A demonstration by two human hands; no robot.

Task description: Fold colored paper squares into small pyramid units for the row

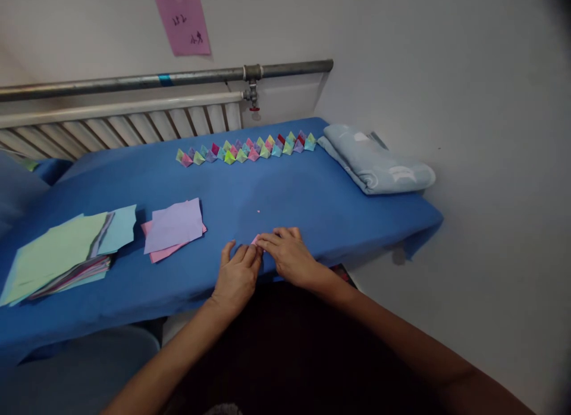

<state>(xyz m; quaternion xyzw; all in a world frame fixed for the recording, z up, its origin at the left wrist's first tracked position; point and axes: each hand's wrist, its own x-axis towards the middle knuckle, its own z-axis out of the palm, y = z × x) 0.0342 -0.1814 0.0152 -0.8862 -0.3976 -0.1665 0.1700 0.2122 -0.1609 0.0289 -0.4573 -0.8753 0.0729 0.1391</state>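
A small piece of folded pink paper [255, 239] lies near the front edge of the blue-covered table, mostly hidden under my fingers. My left hand [237, 276] presses its fingertips on the paper from the left, with one finger sticking up apart from the others. From the right, my right hand [288, 254] reaches over, its fingertips on the same paper and touching the left hand's fingers. Behind them, rows of small folded paper shapes [253, 154] in several colours stand on the cloth. Left of my hands, purple sheets of paper [176, 225] rest on pink ones.
A thick stack of coloured paper [57, 254] lies at the left. At the right end sits a folded light-blue blanket [379, 159] against the wall. A radiator [134, 126] and a metal pipe [200, 76] run behind the table. A tiny pink scrap [258, 211] lies on the cloth.
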